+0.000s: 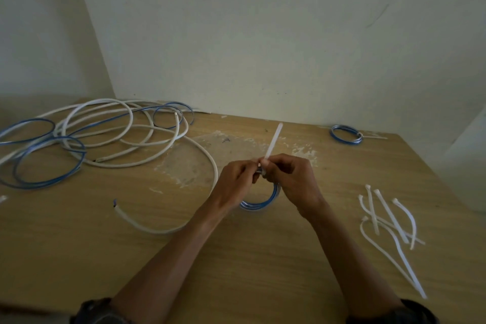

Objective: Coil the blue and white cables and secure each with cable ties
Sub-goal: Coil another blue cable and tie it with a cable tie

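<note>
Across the far-left corner of the tan wooden desk sprawls the loose tangle of white and blue cables, springy and light. At mid-desk your left hand and right hand pinch a small coiled blue cable. Your fingertips press together on its white plastic cable tie; grip near the head, since its tail is slick.
</note>
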`<control>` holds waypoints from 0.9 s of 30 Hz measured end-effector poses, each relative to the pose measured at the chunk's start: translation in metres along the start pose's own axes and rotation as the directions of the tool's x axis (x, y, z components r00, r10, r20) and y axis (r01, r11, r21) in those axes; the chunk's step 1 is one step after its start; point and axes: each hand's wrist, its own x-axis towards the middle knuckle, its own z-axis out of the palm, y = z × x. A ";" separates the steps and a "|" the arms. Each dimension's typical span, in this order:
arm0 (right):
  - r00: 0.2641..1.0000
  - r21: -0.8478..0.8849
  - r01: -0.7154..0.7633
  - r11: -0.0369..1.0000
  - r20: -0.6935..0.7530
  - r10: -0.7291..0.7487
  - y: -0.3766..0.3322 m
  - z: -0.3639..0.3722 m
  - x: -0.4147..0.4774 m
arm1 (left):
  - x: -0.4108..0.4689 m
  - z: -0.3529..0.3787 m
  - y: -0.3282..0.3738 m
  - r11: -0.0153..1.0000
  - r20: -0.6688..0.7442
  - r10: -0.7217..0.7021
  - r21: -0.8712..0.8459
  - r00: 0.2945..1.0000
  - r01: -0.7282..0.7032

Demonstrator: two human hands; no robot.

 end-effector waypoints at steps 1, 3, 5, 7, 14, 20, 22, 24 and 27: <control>0.998 0.065 -0.056 0.996 0.009 0.056 0.000 -0.002 0.000 | -0.001 0.001 0.001 0.999 -0.009 0.030 0.025 0.999 -0.030; 0.990 0.164 -0.139 0.977 0.013 0.139 0.001 -0.007 0.001 | -0.001 0.002 0.003 0.996 -0.001 0.066 0.058 0.998 -0.066; 0.987 0.191 -0.159 0.969 -0.002 0.162 0.002 -0.009 0.002 | -0.002 0.001 0.006 0.997 0.020 0.055 0.044 0.998 -0.056; 0.989 0.173 -0.138 0.975 -0.034 0.146 0.002 -0.009 0.001 | -0.001 0.000 0.008 0.999 0.022 0.054 0.004 0.998 -0.054; 0.975 0.238 -0.166 0.957 -0.103 0.195 0.000 0.003 0.001 | 0.002 -0.003 0.012 0.992 0.065 0.044 -0.118 0.997 -0.036; 0.955 0.227 -0.284 0.931 -0.018 0.296 0.002 0.002 0.004 | -0.002 -0.003 0.006 0.992 0.069 0.014 -0.126 0.998 -0.005; 0.976 0.074 -0.219 0.973 0.030 0.217 0.001 -0.001 0.003 | 0.003 -0.004 -0.004 0.989 0.054 -0.054 -0.138 0.997 0.061; 0.977 -0.043 -0.178 0.983 0.113 0.182 0.002 -0.003 0.000 | 0.006 -0.007 -0.009 0.984 0.032 -0.103 -0.146 0.994 0.107; 0.979 -0.075 -0.148 0.986 0.130 0.157 0.003 -0.009 0.001 | 0.011 -0.009 -0.008 0.968 0.059 -0.118 -0.215 0.991 0.128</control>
